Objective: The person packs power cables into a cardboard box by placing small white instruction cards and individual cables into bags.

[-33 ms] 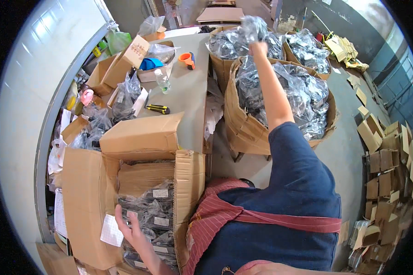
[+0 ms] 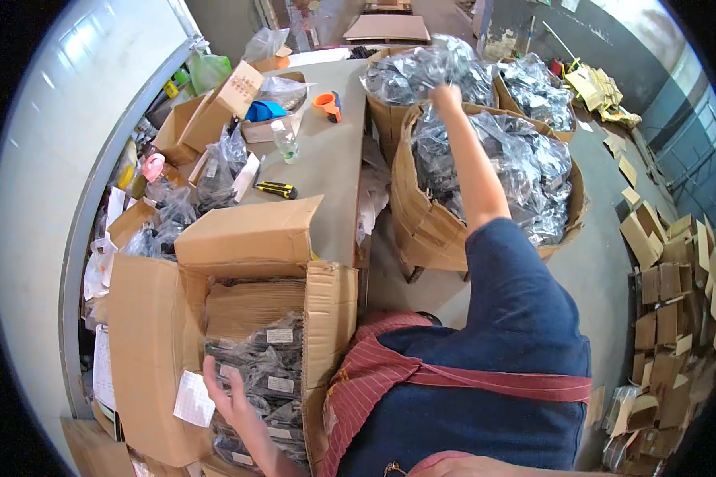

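My right arm stretches out over the big cartons. My right hand is closed on a clear plastic bag, blurred, with its contents hard to make out. It hangs between a far carton and a nearer round-sided carton, both heaped with clear-bagged dark items. My left hand is open, fingers spread, above an open carton. Inside that carton lie several black items in clear bags with white labels. Beside my left fingers, a white paper sheet rests against the carton's flap.
On the grey table are a yellow-black utility knife, a clear bottle and an orange tape dispenser. Small boxes and bags crowd its left side. Flattened cartons pile up at right. Another filled carton stands behind.
My right hand has dropped slightly, and the plastic bag in it has sunk toward the heap in the far carton. My left hand stays nearly still.
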Motion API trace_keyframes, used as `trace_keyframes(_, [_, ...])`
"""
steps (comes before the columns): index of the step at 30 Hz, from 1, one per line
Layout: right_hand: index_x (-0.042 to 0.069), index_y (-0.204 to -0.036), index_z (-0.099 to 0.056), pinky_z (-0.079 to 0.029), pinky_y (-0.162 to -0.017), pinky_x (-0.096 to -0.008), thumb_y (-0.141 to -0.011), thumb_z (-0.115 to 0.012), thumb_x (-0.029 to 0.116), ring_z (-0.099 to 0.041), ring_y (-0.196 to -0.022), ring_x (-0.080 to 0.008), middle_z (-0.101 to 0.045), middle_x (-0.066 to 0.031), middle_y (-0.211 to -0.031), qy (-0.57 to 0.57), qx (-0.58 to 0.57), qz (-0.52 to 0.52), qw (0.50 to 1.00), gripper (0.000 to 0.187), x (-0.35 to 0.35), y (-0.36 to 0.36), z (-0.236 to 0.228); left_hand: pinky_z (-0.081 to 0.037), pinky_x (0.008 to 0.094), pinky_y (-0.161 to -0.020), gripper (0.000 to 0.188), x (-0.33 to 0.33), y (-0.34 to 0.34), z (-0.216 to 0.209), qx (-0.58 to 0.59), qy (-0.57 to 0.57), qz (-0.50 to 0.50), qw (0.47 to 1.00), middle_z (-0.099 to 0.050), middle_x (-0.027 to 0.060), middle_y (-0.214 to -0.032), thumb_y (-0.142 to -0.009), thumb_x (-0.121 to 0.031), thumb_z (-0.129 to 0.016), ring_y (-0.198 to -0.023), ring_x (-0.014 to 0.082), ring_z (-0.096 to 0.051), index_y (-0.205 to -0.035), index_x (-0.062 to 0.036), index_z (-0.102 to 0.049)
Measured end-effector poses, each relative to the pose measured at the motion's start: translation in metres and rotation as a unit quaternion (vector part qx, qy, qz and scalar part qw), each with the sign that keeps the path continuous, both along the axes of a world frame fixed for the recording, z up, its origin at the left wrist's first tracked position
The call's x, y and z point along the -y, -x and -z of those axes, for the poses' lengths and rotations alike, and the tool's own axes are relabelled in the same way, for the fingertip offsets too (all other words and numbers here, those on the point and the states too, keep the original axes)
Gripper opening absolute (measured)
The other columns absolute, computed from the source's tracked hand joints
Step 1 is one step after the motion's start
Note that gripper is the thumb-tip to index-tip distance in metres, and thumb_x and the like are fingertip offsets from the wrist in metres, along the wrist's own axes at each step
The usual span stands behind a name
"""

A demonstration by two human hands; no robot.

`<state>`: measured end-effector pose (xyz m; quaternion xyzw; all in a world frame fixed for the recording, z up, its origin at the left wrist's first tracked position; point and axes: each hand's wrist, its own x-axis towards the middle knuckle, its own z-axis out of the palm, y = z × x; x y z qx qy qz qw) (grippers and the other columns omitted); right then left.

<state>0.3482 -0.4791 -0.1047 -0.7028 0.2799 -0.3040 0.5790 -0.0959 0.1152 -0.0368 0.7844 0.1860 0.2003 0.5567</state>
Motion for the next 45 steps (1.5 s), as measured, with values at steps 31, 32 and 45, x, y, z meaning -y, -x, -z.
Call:
trace_keyframes(31, [-0.005, -0.127, -0.05, -0.051, -0.083, -0.0439, -0.084, -0.067, 0.062, -0.065, -0.098, -0.0405, -0.062, -0.0296, -0.118, 0.468, -0.218, -0.828, 0.217, 0.082, -0.52, 0.223, 0.013, -0.044, 0.0454, -0.095, 0.024, -0.009, -0.009, 0.116, -0.048, -0.328, 0.126, 0.935, -0.061, 0.0121, -0.115, -0.084, -0.014, -0.069, -0.111, 0.0354, -0.056, -0.107, -0.0064, -0.066])
trace_keyframes(32, [-0.005, -0.128, -0.05, -0.052, -0.082, -0.0441, -0.083, -0.068, 0.062, -0.066, -0.096, -0.0392, -0.064, -0.0285, -0.115, 0.434, -0.187, -0.843, 0.257, 0.082, -0.517, 0.225, 0.018, -0.046, 0.0443, -0.092, 0.019, -0.014, -0.01, 0.12, -0.036, -0.293, 0.131, 0.946, -0.063, 0.0133, -0.11, -0.085, -0.014, -0.068, -0.105, 0.0358, -0.058, -0.102, -0.005, -0.068])
trace_keyframes(45, [0.005, -0.096, -0.071, -0.054, -0.077, -0.0417, -0.073, -0.074, 0.039, -0.069, -0.084, -0.0346, -0.072, -0.0159, -0.09, 0.401, 0.02, -0.752, 0.522, 0.041, -0.498, 0.185, -0.003, -0.053, 0.034, -0.075, 0.016, -0.059, -0.007, 0.098, -0.067, -0.211, -0.081, 0.972, -0.07, 0.0129, -0.097, -0.091, -0.011, -0.062, -0.081, 0.0268, -0.067, -0.104, -0.0061, -0.07])
